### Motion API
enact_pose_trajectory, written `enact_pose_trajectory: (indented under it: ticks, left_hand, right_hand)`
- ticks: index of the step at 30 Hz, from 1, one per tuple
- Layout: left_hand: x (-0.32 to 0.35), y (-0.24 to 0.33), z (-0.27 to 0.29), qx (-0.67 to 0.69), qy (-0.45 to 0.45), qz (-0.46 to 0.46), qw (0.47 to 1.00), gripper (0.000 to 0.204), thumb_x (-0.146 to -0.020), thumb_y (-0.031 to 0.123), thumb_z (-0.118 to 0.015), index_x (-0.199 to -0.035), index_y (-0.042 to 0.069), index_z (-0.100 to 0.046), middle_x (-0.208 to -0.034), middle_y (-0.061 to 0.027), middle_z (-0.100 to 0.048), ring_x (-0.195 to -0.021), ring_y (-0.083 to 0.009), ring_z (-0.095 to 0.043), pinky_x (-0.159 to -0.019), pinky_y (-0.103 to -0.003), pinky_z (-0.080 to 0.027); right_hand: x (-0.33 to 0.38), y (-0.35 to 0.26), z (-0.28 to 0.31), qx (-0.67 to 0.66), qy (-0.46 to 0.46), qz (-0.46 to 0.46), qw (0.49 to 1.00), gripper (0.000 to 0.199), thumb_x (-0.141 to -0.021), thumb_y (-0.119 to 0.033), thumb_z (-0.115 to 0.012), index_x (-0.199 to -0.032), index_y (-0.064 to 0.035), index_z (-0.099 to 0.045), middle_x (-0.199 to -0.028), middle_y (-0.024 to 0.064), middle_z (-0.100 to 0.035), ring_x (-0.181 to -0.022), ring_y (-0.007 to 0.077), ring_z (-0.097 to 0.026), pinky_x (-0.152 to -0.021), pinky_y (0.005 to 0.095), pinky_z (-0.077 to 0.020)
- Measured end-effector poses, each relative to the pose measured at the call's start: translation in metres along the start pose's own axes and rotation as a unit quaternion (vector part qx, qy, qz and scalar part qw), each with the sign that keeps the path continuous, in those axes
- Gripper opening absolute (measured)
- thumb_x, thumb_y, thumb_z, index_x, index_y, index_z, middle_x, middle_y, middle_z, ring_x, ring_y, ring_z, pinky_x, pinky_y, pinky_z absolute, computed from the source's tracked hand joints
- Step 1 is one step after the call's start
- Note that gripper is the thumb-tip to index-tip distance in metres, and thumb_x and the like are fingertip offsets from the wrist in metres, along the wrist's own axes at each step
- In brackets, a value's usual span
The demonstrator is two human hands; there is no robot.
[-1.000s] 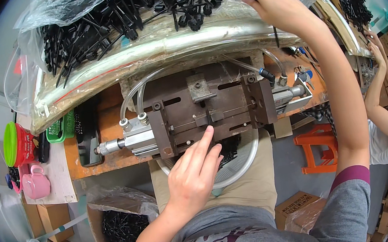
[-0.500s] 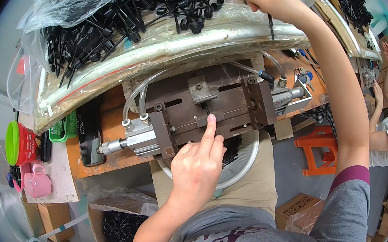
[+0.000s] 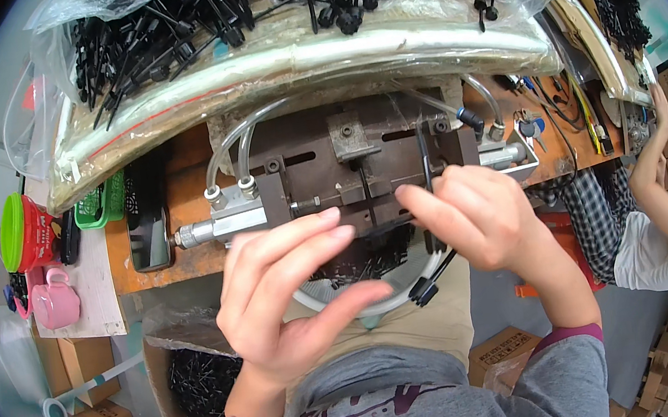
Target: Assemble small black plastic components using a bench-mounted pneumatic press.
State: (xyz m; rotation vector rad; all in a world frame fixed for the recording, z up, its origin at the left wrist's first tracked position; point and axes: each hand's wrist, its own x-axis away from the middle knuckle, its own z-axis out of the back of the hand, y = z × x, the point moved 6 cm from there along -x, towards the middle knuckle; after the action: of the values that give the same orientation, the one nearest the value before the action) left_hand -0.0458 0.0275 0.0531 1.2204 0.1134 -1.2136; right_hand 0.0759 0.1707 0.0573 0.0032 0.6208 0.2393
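My right hand (image 3: 483, 218) is closed around several black cable ties (image 3: 423, 291) with chunky heads. One strip sticks up past the fingers, and another hangs below them with its head down. Its fingertips are at the front right of a dark metal clamping fixture (image 3: 314, 182). My left hand (image 3: 279, 300) is open at the fixture's front left, fingers stretched and thumb apart, with nothing in it. Between the hands, a thin black strip (image 3: 366, 191) stands out from the fixture's middle slot. Whether the right fingertips touch it, I cannot tell.
Black ties are heaped on a plastic-covered tray (image 3: 289, 61) behind the fixture. A white basin (image 3: 368, 309) with black parts sits at my lap. Clear air hoses (image 3: 229, 150) arch over the fixture's ends. A pink mug (image 3: 55, 302) stands left; another person (image 3: 663, 237) is at right.
My right hand has come down from the heap to the fixture with black ties in it. My left hand has drawn its pointing finger off the fixture's middle and spread open.
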Motion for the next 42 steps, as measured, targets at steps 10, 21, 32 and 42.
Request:
enact_pose_trajectory:
  ticks: [10,21,32,42]
  left_hand:
    - [0.008,0.029,-0.013,-0.104,-0.062,-0.124,0.985,0.037,-0.062,0.022,-0.09,-0.094,0.012,-0.074,-0.094,-0.0027,-0.071,-0.075,-0.0176,-0.062,-0.068,-0.031,-0.042]
    - [0.024,0.024,-0.027,-0.003,-0.059,-0.051,0.997,0.037,-0.064,0.005,-0.088,-0.097,0.003,-0.07,-0.09,-0.0101,-0.071,-0.076,-0.0213,-0.069,-0.062,-0.029,-0.055]
    - [0.028,0.016,-0.034,0.076,-0.118,-0.019,0.99,0.038,-0.063,0.003,-0.085,-0.1,0.003,-0.075,-0.103,-0.013,-0.071,-0.088,-0.0219,-0.071,-0.069,-0.031,-0.059]
    - [0.035,-0.012,-0.054,-0.09,-0.112,-0.028,0.989,0.032,-0.068,0.005,-0.084,-0.097,0.0,-0.072,-0.119,-0.0166,-0.069,-0.081,-0.0217,-0.071,-0.065,-0.031,-0.057]
  right_hand:
    - [-0.004,-0.027,-0.008,0.036,0.007,-0.008,0.999,0.046,-0.072,-0.014,-0.062,-0.113,0.0065,-0.066,-0.073,0.0023,-0.048,-0.062,0.0134,-0.051,-0.051,0.0256,-0.0391]
    - [0.002,-0.038,-0.014,0.067,-0.002,-0.02,0.998,0.054,-0.069,-0.012,-0.062,-0.119,0.0071,-0.067,-0.072,0.0019,-0.047,-0.06,0.0126,-0.048,-0.05,0.0248,-0.039]
    - [0.018,-0.012,-0.011,0.104,0.095,-0.091,0.986,0.063,-0.065,-0.002,-0.066,-0.128,0.0034,-0.064,-0.076,0.0038,-0.056,-0.054,0.0127,-0.045,-0.046,0.0263,-0.0394]
    - [0.053,0.007,0.007,-0.426,0.135,-0.526,0.724,0.019,-0.104,-0.016,-0.05,-0.098,0.0,-0.057,-0.074,0.006,-0.066,-0.055,0.0019,-0.044,-0.05,0.0181,-0.0326]
